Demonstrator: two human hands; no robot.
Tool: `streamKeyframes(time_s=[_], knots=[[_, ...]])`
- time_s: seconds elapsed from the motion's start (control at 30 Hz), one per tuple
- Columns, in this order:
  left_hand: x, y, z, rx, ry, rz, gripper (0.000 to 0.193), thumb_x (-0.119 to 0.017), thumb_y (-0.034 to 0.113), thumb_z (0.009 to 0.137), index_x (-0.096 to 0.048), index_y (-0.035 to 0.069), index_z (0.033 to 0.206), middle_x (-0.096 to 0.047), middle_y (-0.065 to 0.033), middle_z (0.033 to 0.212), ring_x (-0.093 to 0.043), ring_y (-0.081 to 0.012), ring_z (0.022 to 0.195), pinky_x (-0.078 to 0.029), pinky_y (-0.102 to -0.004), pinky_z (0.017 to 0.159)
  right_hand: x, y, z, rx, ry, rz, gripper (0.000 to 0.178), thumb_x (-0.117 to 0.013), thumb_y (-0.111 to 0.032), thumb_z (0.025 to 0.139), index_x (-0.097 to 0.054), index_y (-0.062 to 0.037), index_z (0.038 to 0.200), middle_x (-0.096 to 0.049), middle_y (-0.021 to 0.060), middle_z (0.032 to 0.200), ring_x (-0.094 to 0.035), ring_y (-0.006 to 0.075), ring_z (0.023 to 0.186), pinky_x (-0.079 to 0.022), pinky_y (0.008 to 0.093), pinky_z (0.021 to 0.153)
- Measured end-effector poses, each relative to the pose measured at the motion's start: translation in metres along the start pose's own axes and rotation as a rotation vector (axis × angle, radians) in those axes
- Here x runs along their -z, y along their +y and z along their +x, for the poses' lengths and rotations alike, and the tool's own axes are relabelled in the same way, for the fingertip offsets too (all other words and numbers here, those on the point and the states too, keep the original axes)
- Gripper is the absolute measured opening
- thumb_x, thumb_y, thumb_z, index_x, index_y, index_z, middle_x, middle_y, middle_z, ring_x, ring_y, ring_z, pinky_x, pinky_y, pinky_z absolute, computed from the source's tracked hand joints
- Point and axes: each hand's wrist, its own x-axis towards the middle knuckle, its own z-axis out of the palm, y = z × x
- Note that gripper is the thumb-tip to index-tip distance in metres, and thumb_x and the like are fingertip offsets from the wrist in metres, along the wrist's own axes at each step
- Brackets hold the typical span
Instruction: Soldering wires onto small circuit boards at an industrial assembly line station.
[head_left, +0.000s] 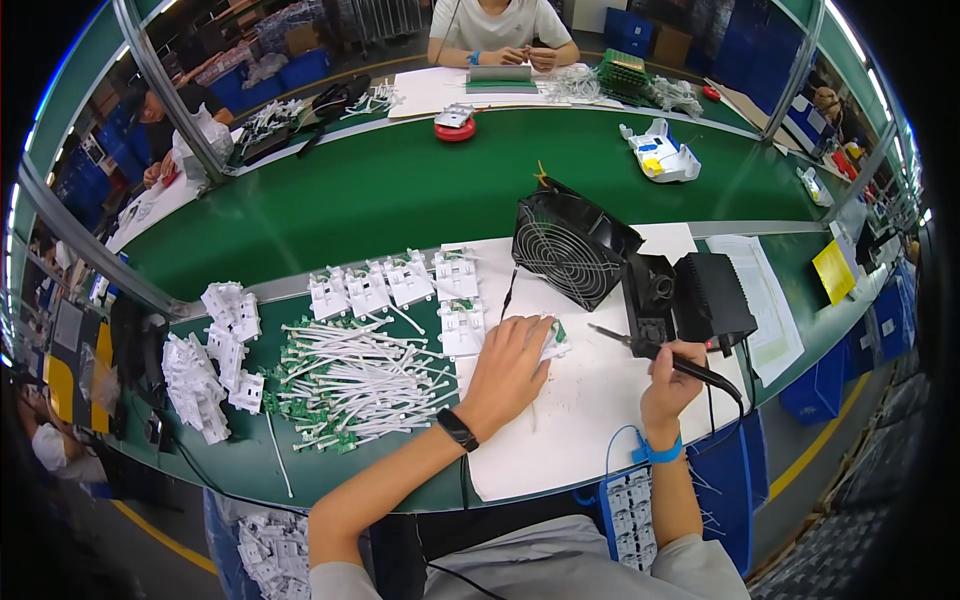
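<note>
My right hand (pixel 672 388) grips a black soldering iron (pixel 705 374), its tip angled left over the white work sheet (pixel 610 420). Under the curled fingers of my left hand (pixel 515 362) is a white plastic part with a bit of green circuit board (pixel 557 334), held against the sheet and mostly hidden. The iron's tip is apart from that part, just to its right. Beside my left hand stand several white plastic housings (pixel 462 328) in rows. A heap of white cables with small green boards (pixel 360 385) lies left of my forearm.
A black fan with a wire guard (pixel 568 250) stands beyond my hands. Right of it are an iron holder (pixel 652 300) and a black box (pixel 712 300). White parts (pixel 195 385) pile up at left. Across the green conveyor (pixel 400 180) sits a co-worker (pixel 503 35).
</note>
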Motion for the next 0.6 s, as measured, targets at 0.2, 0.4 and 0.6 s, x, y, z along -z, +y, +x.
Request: streamKeyframes(time_s=[0.2, 0.4, 0.6], knots=[[0.008, -0.014, -0.010, -0.119, -0.069, 0.022, 0.051, -0.071, 0.004, 0.083, -0.061, 0.006, 0.133, -0.055, -0.0185, 0.135, -0.049, -0.0374, 0.128, -0.041, -0.0466, 0.109, -0.011, 0.009, -0.005, 0.094, -0.166, -0.111, 0.014, -0.071, 0.001, 0.088, -0.060, -0.0017, 0.097, -0.060, 0.0075, 0.079, -0.056, 0.0154, 0.068, -0.046, 0.0288, 0.068], [0.007, -0.018, -0.013, -0.161, -0.066, 0.032, 0.047, -0.071, 0.004, 0.083, -0.065, 0.009, 0.129, -0.053, -0.0187, 0.138, -0.048, -0.0393, 0.130, -0.041, -0.0491, 0.109, -0.012, 0.015, -0.012, 0.016, -0.206, -0.090, 0.014, -0.072, -0.002, 0.089, -0.060, -0.0015, 0.097, -0.061, 0.0082, 0.079, -0.055, 0.0148, 0.071, -0.045, 0.0288, 0.068], [0.008, -0.021, -0.012, -0.154, -0.060, 0.010, 0.049, -0.071, 0.005, 0.083, -0.065, 0.011, 0.131, -0.053, -0.0178, 0.140, -0.048, -0.0400, 0.131, -0.042, -0.0493, 0.108, -0.013, 0.016, -0.011, 0.038, -0.263, -0.132, 0.012, -0.062, -0.003, 0.096, -0.052, -0.0029, 0.102, -0.053, 0.0059, 0.077, -0.052, 0.0105, 0.065, -0.042, 0.0250, 0.064]])
